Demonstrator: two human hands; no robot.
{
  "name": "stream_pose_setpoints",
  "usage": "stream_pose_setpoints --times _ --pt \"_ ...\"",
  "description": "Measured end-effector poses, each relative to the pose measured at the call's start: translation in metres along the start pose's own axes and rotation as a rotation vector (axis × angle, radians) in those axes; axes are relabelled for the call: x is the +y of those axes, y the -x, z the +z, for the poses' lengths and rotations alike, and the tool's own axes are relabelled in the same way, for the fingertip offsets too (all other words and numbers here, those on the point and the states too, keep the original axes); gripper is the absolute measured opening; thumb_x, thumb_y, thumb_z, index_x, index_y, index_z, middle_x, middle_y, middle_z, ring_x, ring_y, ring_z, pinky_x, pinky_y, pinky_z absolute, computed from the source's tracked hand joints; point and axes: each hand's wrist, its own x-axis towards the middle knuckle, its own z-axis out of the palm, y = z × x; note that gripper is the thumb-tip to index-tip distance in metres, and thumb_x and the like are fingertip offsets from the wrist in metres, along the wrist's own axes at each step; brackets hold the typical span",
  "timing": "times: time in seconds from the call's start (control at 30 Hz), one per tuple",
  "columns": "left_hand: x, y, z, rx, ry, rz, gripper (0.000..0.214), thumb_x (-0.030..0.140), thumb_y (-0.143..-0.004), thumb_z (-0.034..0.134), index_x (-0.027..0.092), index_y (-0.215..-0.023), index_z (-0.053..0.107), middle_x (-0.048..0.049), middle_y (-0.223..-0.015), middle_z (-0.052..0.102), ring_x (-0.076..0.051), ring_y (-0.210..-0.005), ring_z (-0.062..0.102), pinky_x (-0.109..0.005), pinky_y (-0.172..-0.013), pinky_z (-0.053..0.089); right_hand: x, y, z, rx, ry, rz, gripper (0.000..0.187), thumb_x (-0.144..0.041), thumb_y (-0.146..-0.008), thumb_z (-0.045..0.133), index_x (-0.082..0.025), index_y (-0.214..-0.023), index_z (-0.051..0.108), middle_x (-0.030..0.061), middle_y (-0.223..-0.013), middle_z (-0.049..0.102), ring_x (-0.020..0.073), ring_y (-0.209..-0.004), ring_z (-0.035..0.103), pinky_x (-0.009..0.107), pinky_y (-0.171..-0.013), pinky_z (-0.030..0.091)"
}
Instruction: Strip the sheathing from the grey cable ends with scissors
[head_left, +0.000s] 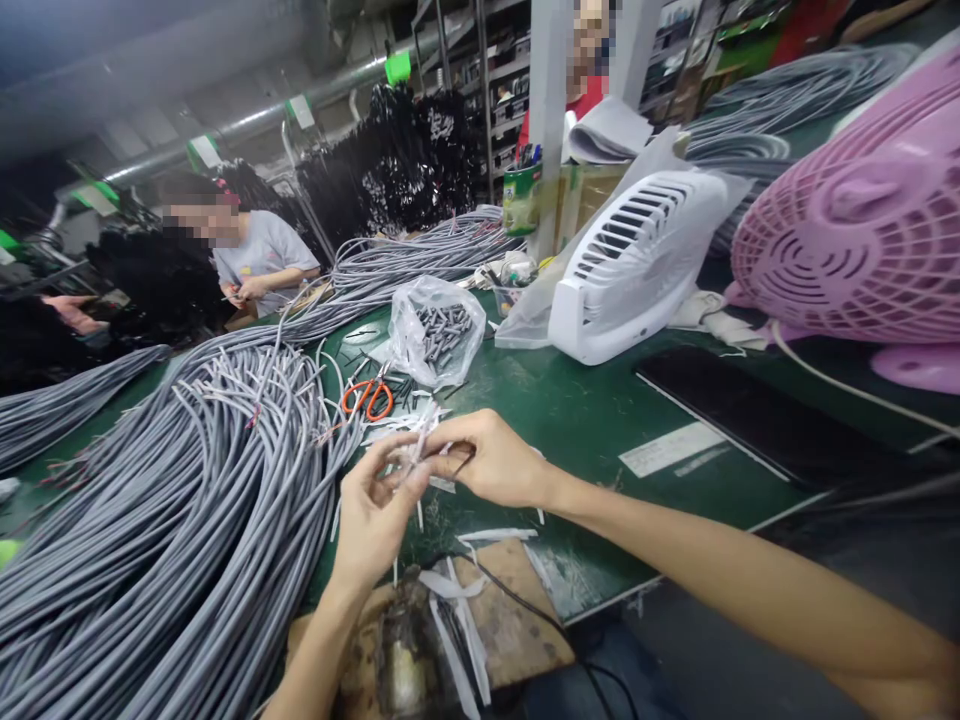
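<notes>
My left hand [379, 510] and my right hand [487, 455] meet over the green tabletop, fingertips pinched close together. Between them a thin pale strand [424, 432] sticks up; blur hides whether it is a cable end or a strip. A small dark piece shows under my right fingers. Just beyond lie white scraps [397, 422], orange-handled scissors [367, 398] and an open clear bag [439, 330] of short grey tube pieces. To the left spreads a big bundle of grey cables [187, 540], their stripped ends near my left hand.
A brown board [517, 610] with a dark metal device [405, 660] lies at the near edge. White fan [637, 265], pink fan [855, 210] and black flat panel [750, 410] stand or lie to the right. Another person [262, 255] works at the far left; someone in red sits behind the post.
</notes>
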Motion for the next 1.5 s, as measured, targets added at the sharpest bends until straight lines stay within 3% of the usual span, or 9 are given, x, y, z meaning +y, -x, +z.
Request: stream_pose_setpoints --times 0.3,0.67,0.77,0.9,1.03,1.13,1.2,1.33,1.5 --pt "-0.001 0.001 0.004 0.207 0.002 -0.009 0.034 0.047 -0.068 0.066 0.013 -0.063 0.061 0.0028 -0.036 0.051 -0.007 -0.027 0.041 -0.017 -0.029 0.031 -0.012 0.004 0.004 0.008 0.183 -0.061 0.019 -0.012 -0.072 0.051 -0.012 -0.062 0.067 -0.0045 -0.045 0.041 0.0051 -0.045 0.029 0.017 -0.044 0.028" --pt "0.006 -0.013 -0.004 0.423 0.374 -0.085 0.034 0.039 -0.065 0.067 0.016 -0.063 0.043 -0.0004 -0.058 0.064 -0.004 -0.026 0.041 -0.013 -0.023 0.023 0.001 0.000 0.001 -0.049 0.098 0.044 0.014 -0.009 -0.062 0.051 -0.012 -0.053 0.062 -0.0043 -0.049 0.045 0.0055 -0.048 0.033 0.018 -0.045 0.028" --pt "0.004 -0.013 -0.005 0.383 0.426 -0.074 0.031 0.035 -0.066 0.066 0.017 -0.061 0.041 -0.0050 -0.063 0.068 -0.004 -0.027 0.040 -0.013 -0.024 0.022 0.005 -0.005 -0.003 -0.044 0.193 0.140 0.015 -0.012 -0.061 0.053 -0.013 -0.048 0.060 -0.0044 -0.046 0.045 0.0059 -0.047 0.035 0.019 -0.046 0.028" --pt "-0.001 -0.012 -0.003 0.316 0.431 -0.106 0.032 0.033 -0.064 0.066 0.017 -0.059 0.039 -0.0071 -0.067 0.070 -0.003 -0.028 0.039 -0.014 -0.027 0.023 0.007 -0.013 -0.017 0.124 0.569 0.257 0.011 -0.014 -0.061 0.057 -0.015 -0.052 0.063 -0.0010 -0.049 0.054 0.0093 -0.050 0.043 0.021 -0.049 0.028" --pt "-0.001 -0.014 -0.005 0.394 0.455 -0.041 0.034 0.037 -0.064 0.065 0.018 -0.061 0.036 -0.0054 -0.066 0.069 -0.003 -0.026 0.038 -0.014 -0.026 0.021 0.006 -0.014 -0.033 0.460 0.854 0.248 0.011 -0.015 -0.065 0.058 -0.015 -0.056 0.064 0.0047 -0.059 0.061 0.0139 -0.055 0.050 0.024 -0.050 0.028" --pt "0.000 -0.014 -0.006 0.373 0.445 -0.038 0.040 0.042 -0.062 0.068 0.019 -0.061 0.036 -0.0062 -0.068 0.070 -0.006 -0.029 0.044 -0.015 -0.027 0.024 0.003 -0.010 -0.027 0.600 0.716 -0.011 0.017 -0.022 -0.073 0.058 -0.015 -0.058 0.063 0.0037 -0.058 0.060 0.0120 -0.052 0.049 0.024 -0.051 0.033" --pt "-0.001 -0.014 -0.005 0.331 0.428 -0.042 0.042 0.046 -0.061 0.069 0.019 -0.060 0.036 -0.0066 -0.069 0.069 -0.007 -0.031 0.048 -0.016 -0.027 0.028 0.001 -0.006 -0.014 0.500 0.517 -0.142 0.023 -0.030 -0.076 0.059 -0.015 -0.059 0.064 0.0016 -0.054 0.058 0.0092 -0.047 0.045 0.021 -0.049 0.034" --pt "-0.004 -0.012 0.001 0.214 0.374 -0.038 0.042 0.048 -0.064 0.067 0.018 -0.060 0.038 -0.0048 -0.073 0.067 -0.008 -0.035 0.051 -0.017 -0.028 0.032 0.002 -0.003 0.014 0.297 0.207 -0.043 0.025 -0.035 -0.078 0.058 -0.013 -0.084 0.069 -0.0043 -0.044 0.049 0.0065 -0.040 0.038 0.018 -0.043 0.032" --pt "-0.004 -0.009 0.002 0.103 0.326 0.008 0.031 0.048 -0.076 0.055 0.017 -0.078 0.050 -0.0060 -0.093 0.065 -0.005 -0.039 0.049 -0.016 -0.029 0.031 0.005 -0.002 0.019 0.262 0.230 -0.032 0.021 -0.022 -0.079 0.050 -0.012 -0.071 0.068 -0.0019 -0.048 0.052 0.0059 -0.042 0.038 0.018 -0.043 0.030"
